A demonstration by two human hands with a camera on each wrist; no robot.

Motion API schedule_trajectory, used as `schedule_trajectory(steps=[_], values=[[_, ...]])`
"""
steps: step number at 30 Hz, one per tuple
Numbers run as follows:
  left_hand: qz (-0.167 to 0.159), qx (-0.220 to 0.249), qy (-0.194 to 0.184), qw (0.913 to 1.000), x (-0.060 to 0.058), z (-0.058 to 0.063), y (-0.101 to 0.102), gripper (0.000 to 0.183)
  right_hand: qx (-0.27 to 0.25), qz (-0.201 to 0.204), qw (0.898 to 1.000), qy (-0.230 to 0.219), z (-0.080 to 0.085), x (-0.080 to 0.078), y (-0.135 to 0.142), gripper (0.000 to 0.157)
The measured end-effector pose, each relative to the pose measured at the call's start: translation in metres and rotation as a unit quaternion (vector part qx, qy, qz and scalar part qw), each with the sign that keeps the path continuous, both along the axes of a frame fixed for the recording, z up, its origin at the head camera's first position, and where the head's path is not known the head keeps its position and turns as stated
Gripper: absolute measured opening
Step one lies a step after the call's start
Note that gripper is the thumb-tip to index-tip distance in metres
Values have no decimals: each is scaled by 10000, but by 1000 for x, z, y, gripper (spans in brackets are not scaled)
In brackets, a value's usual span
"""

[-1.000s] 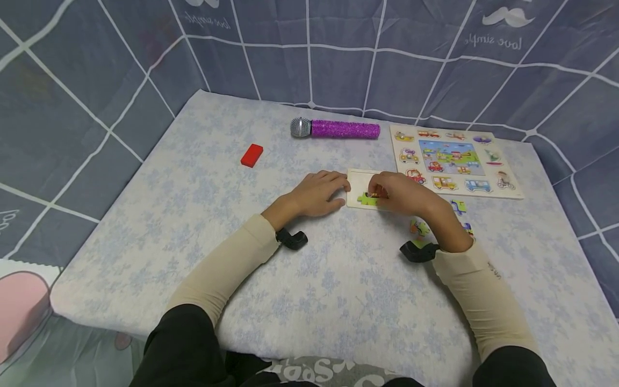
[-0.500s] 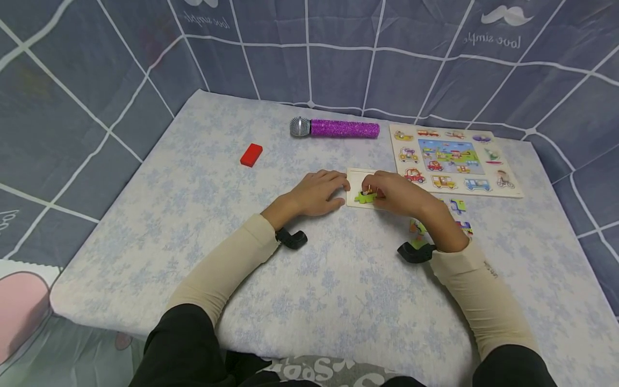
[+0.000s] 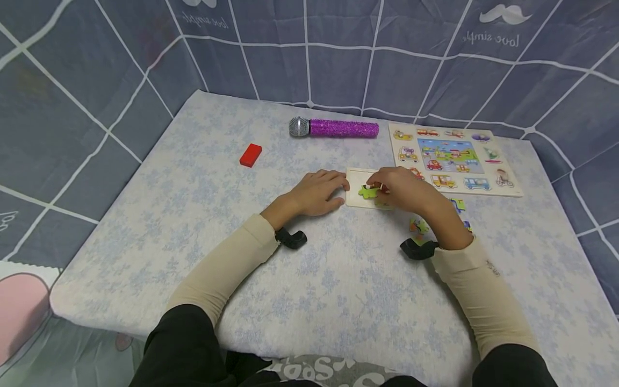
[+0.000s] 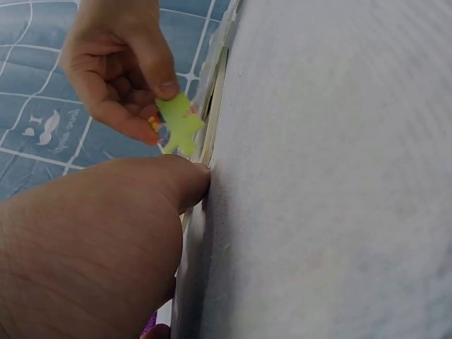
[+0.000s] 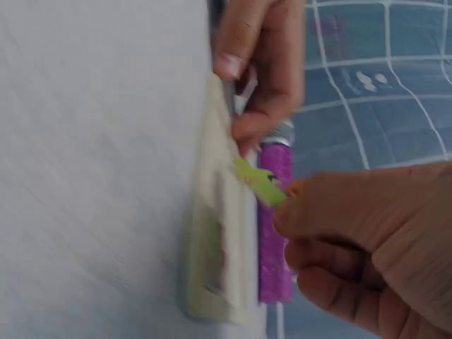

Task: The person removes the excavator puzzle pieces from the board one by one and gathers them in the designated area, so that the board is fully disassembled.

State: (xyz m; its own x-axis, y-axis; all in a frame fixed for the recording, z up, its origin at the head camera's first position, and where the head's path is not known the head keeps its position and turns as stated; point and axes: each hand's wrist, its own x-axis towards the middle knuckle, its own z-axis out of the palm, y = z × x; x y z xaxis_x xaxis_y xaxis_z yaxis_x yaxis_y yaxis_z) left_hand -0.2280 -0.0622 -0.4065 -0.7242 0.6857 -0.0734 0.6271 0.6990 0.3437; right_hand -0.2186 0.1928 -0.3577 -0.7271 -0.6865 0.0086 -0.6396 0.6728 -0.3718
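In the head view my right hand (image 3: 405, 189) pinches a light green jigsaw piece (image 3: 369, 192) between thumb and fingers, over a small wooden puzzle tray (image 3: 357, 177). The piece (image 5: 260, 185) is tilted and held just above the tray (image 5: 244, 282) in the right wrist view, where a coloured patch shows inside the tray. My left hand (image 3: 316, 193) lies beside the tray, thumb and fingertips touching its left edge. From the left wrist, the piece (image 4: 182, 127) hangs from the right thumb and fingers, past the left hand (image 4: 99, 240). The right hand hides the tray's right part.
Several loose jigsaw pieces (image 3: 418, 227) lie under the right wrist. A larger wooden vehicle puzzle board (image 3: 483, 187) lies at the back right. Behind the tray is a purple glitter microphone (image 3: 343, 129); a red block (image 3: 250, 155) sits further left.
My right hand first shifted a little left over the tray, then back right and slightly away from me, and the green jigsaw piece is now tilted. The left hand stays at the tray's edge.
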Motion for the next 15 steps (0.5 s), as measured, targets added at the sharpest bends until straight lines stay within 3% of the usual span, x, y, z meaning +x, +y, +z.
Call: schedule_trajectory(steps=[7, 10, 15], values=[[-12, -23, 13, 10000, -2, -2, 2, 36, -888, 66, 9960, 121, 20, 17, 43, 28], [37, -48, 54, 10000, -2, -3, 1, 36, -777, -142, 9968, 121, 22, 31, 66, 29], [46, -44, 30, 10000, -2, -3, 1, 37, -369, -593, 9965, -462, 12, 60, 106, 25]])
